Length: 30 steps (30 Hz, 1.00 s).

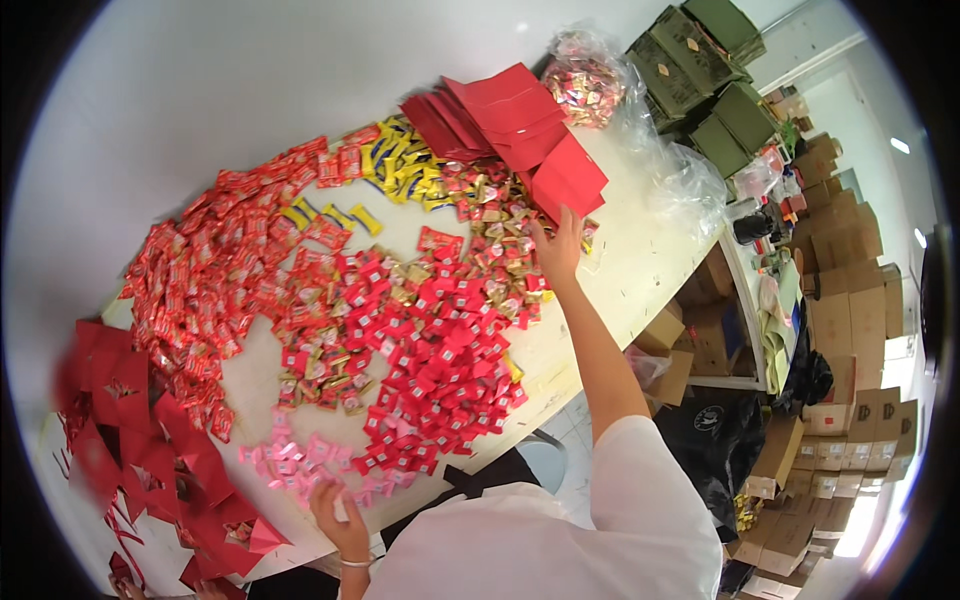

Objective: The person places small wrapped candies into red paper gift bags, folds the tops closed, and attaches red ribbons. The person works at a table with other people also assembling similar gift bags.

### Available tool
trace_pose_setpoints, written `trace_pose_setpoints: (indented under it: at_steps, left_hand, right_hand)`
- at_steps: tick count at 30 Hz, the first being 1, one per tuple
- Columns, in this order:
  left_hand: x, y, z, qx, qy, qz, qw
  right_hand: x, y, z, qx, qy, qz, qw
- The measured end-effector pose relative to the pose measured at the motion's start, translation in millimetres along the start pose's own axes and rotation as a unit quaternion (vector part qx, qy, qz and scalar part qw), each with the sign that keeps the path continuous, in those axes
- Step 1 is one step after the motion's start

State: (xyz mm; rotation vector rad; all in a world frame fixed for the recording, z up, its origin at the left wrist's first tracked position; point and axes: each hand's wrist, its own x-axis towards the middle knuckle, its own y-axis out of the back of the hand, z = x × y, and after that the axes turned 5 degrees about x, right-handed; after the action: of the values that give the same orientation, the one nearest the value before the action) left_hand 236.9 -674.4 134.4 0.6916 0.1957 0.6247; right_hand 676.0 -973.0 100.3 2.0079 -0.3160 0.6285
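Observation:
My right hand (561,246) reaches to the near corner of a stack of folded red card pieces (568,185). Its fingertips touch the lowest piece, with the thumb apart from them. Gold and red wrapped candies (497,225) lie just left of this hand. Beside the small pink wrapped candies (290,460) at the table's near edge is my left hand (340,518), its fingers slightly curled and apart. Between the hands spreads a heap of bright red candy packets (440,360).
Orange-red packets (200,280) cover the left of the table (640,270), with yellow packets (400,165) behind. Filled red card boxes (150,460) stand at left, near another person's hands (205,590). A clear bag of candies (583,90), green boxes (700,80) and stacked cartons (845,250) are at right.

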Motion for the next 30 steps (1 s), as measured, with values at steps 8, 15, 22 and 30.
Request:
trace_pose_setpoints:
  at_steps: [8, 15, 22, 30]
  left_hand:
    - [19, -65, 72, -0.135, 0.084, -0.046, 0.986]
    - [91, -65, 140, -0.485, 0.243, -0.158, 0.825]
    - [97, -28, 105, -0.381, 0.240, -0.125, 0.884]
    - [37, 5, 65, -0.295, 0.178, -0.244, 0.907]
  right_hand:
    - [24, -22, 81, 0.023, -0.015, -0.105, 0.994]
    - [-3, 94, -87, 0.081, 0.274, -0.229, 0.931]
    - [-136, 140, -193, 0.343, 0.485, -0.407, 0.695]
    - [-147, 121, -240, 0.408, 0.536, -0.398, 0.623]
